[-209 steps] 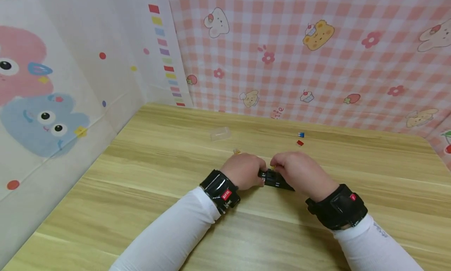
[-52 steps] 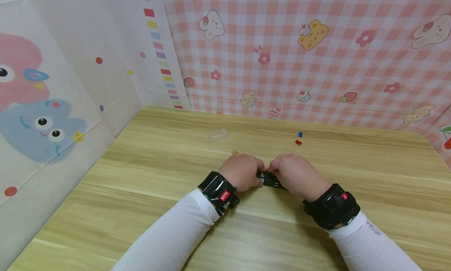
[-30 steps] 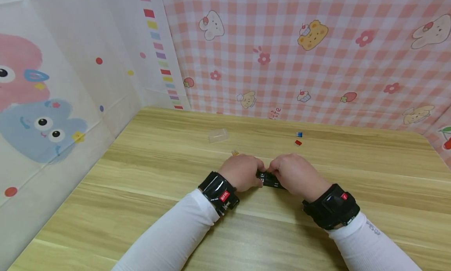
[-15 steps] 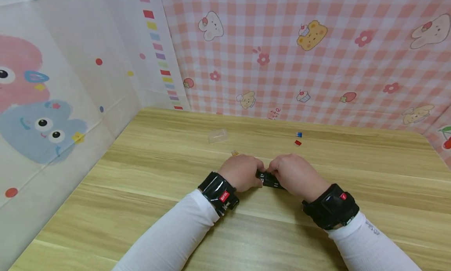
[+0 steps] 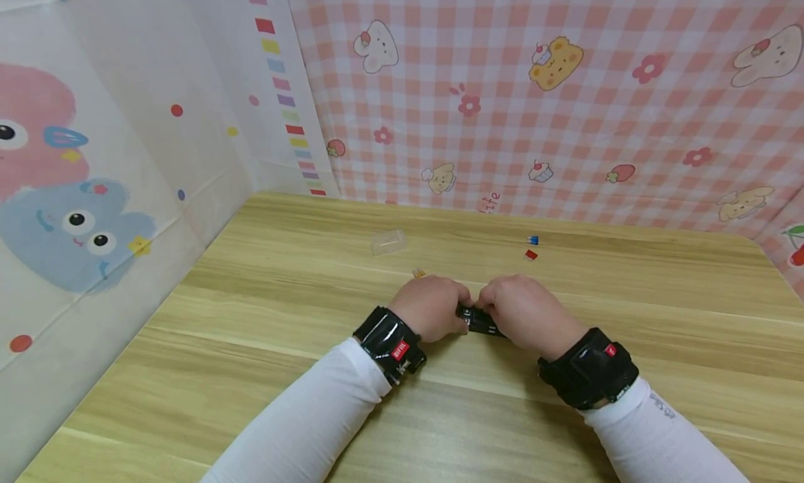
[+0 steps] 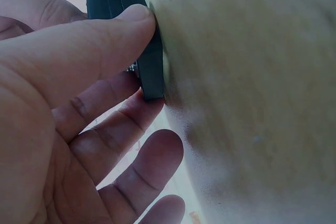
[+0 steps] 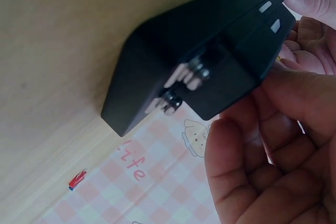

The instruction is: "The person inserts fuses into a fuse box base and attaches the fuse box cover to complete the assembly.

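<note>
Your white-sleeved forearms [image 5: 308,406] angle inward over the table [image 5: 251,287]. Your left hand [image 5: 430,307] grips one end of the black box [image 5: 480,321], thumb laid across the near side, two fingers against its end and the last two clear of it. Your right hand [image 5: 524,315] arches over the box from the other side, thumb and fingers curled, pinching a yellow piece [image 7: 280,57] that is mostly hidden. So the box sits between your hands. Beyond them lie a clear case [image 5: 389,243], a red piece [image 5: 531,255] and a blue piece [image 5: 533,240].
</note>
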`<state>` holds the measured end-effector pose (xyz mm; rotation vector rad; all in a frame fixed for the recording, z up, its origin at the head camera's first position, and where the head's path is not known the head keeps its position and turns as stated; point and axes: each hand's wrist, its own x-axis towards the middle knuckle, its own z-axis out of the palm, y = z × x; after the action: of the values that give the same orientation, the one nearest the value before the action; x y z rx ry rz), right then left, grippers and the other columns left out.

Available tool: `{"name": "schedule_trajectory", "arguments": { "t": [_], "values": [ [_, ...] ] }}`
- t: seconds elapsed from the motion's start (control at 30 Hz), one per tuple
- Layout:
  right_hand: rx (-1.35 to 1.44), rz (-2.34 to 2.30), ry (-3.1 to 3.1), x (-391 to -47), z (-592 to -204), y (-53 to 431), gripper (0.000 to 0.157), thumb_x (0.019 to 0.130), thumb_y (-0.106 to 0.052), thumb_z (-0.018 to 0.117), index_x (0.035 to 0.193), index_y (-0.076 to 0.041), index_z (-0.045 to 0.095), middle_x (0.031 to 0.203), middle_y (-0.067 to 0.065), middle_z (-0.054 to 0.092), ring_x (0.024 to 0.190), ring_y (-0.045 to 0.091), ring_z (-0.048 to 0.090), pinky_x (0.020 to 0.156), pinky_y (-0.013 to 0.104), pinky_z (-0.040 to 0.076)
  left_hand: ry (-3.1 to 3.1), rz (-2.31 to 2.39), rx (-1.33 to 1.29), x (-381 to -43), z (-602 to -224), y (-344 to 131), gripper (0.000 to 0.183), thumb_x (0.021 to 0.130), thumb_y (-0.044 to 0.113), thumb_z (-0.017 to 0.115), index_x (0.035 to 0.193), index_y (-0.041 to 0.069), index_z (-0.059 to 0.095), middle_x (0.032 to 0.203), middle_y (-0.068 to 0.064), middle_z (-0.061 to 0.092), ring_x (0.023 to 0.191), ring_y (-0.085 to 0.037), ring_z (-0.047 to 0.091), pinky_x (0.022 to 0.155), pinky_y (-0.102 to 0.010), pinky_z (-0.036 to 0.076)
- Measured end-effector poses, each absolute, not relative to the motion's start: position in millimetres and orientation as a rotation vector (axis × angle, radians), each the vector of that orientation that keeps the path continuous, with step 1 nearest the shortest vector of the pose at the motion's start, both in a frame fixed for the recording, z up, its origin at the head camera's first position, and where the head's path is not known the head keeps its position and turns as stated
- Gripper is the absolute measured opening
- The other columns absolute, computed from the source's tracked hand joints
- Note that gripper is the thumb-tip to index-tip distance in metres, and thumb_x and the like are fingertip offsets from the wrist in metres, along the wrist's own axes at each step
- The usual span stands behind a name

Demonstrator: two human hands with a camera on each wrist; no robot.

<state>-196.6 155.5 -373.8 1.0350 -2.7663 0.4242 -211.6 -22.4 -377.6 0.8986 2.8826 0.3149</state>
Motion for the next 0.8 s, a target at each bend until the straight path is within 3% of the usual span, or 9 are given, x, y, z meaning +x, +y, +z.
{"name": "schedule_trajectory", "arguments": {
  "t": [0.27,0.8],
  "values": [
    [1.022,0.455,-2.771,-195.5,-371.9,155.1,0.016,0.076,0.003,0.070,0.078,-0.013,0.073,0.072,-0.006,0.055,0.065,0.008,0.048,0.058,0.028,0.048,2.883,0.313,0.907,-212.1,-377.3,-21.2,0.029,0.075,0.039,0.077,0.101,0.027,0.070,0.081,0.015,0.059,0.069,-0.007,0.051,0.061,-0.027,0.042],
    [0.987,0.496,-2.834,-199.3,-374.4,157.6,0.013,0.079,0.000,0.070,0.083,-0.012,0.073,0.077,-0.005,0.062,0.068,0.007,0.052,0.064,0.031,0.051,2.871,0.313,0.895,-212.3,-376.8,-21.6,0.029,0.076,0.039,0.077,0.101,0.026,0.070,0.079,0.015,0.059,0.069,-0.008,0.051,0.061,-0.027,0.042]
  ]
}}
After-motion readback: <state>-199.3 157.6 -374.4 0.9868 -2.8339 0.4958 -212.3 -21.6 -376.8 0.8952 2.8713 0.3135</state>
